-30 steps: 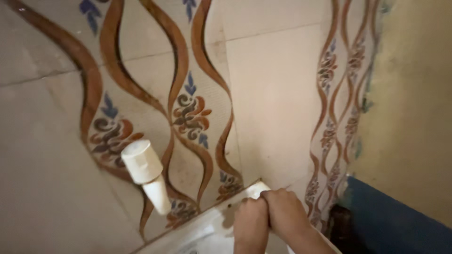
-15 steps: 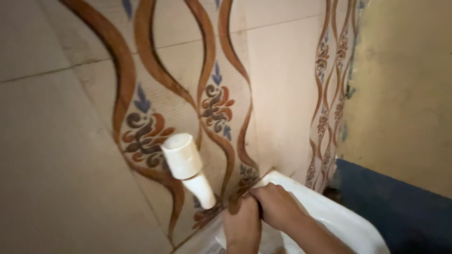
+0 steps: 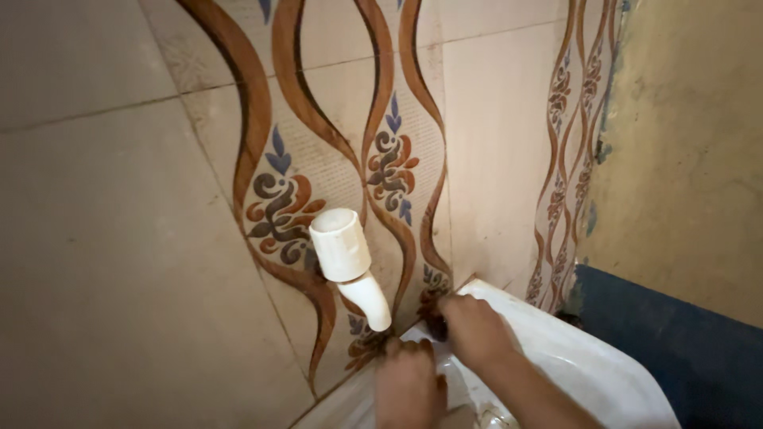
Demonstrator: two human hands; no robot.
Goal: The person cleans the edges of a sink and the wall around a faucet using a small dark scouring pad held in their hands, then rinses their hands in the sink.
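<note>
White ceramic washbasin (image 3: 588, 373) is sitting in the lower right of the head view, its back rim meeting the tiled wall (image 3: 103, 238) where the patterned tiles come down to it. Both hands are working at that back rim, close to the joint with the wall. The right hand (image 3: 477, 330) is lying curled over the rim with its fingers bent down and bunched at a dark patch right at the wall joint; whether it is gripping anything there cannot be told, since the fingertips are hidden. The left hand (image 3: 409, 381) is resting just beside it on the basin's near edge, fingers drawn together and pressing down on the ceramic, with nothing visibly held in it. The two hands are lying near each other but not touching. A white plastic tap (image 3: 350, 262) is jutting out of the wall just above and left of the hands, its round knob facing up and its spout pointing down toward the basin. Brown wavy bands with blue and rust floral motifs are running down the tiles behind it. A yellowish plastered wall (image 3: 691, 143) with a dark blue painted base is standing to the right.
</note>
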